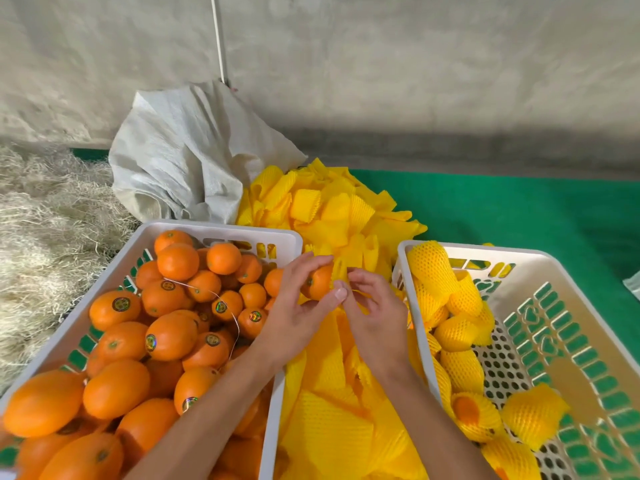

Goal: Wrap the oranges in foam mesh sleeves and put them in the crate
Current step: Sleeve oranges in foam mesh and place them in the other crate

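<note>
meanwhile, between two white crates, the left hand [298, 306] grips one bare orange [318, 283] while the right hand [372, 311] pinches a yellow foam mesh sleeve [341, 271] beside it; right crate [554, 261] holds wrapped oranges.

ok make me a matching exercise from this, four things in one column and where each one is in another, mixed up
Things
1. bare oranges
2. wrapped oranges
3. loose sleeves
4. sack

Places
A. heaped between the two crates
B. against the wall, behind the left crate
C. in the right crate
D. filling the left crate

Pairs: 1-D, 2-C, 3-A, 4-B
</note>
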Motion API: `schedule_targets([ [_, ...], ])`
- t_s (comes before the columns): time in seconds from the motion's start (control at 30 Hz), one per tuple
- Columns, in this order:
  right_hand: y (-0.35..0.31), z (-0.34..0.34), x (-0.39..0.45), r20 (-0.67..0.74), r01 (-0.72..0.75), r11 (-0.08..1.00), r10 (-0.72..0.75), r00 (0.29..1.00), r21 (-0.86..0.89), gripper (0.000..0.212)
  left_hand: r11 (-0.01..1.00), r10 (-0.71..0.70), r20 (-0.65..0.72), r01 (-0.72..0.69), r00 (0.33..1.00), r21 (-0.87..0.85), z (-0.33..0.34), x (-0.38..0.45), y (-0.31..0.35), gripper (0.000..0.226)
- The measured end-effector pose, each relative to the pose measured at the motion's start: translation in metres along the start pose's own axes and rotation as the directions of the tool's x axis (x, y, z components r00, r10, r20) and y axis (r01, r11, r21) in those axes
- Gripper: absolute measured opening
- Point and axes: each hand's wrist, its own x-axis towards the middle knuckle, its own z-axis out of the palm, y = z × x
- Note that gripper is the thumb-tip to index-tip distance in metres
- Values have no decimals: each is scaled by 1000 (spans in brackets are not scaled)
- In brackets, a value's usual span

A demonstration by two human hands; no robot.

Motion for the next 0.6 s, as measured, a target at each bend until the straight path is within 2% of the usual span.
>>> schedule_targets([
  [0.07,3,-4,0,33,-13,999,14,999,-30,31,999,-25,-53,23,998,-34,1,2,-2,45],
  [0.2,2,-8,2,87,91,982,-78,993,-167,28,998,-56,-118,52,991,-37,-1,4,-3,32],
  [0.33,-5,-3,-1,64,167,962,-157,986,-217,22,999,-36,-84,33,996,-42,1,2,6,39],
  [0.4,-9,-3,-2,41,71,986,-65,997,-151,21,997,-38,-98,31,994,-64,0,3,5,35],
  [0.47,-14,-2,-1,4,-179,979,180,984,97,19,995,-59,-111,49,992,-88,-2,4,2,34],
  [0.5,-18,-2,2,34,-337,887,344,938,316,22,994,-71,-109,61,992,-95,-3,5,1,36],
  [0.53,-21,-4,6,115,-465,712,482,868,526,25,993,-79,-114,69,990,-93,-5,5,0,37],
  [0.57,-25,-7,11,209,-543,523,565,798,657,27,992,-89,-126,77,988,-97,-5,6,-1,38],
  [0.6,-28,-10,15,290,-591,380,607,740,711,27,987,-113,-146,94,983,-131,-6,7,0,36],
])
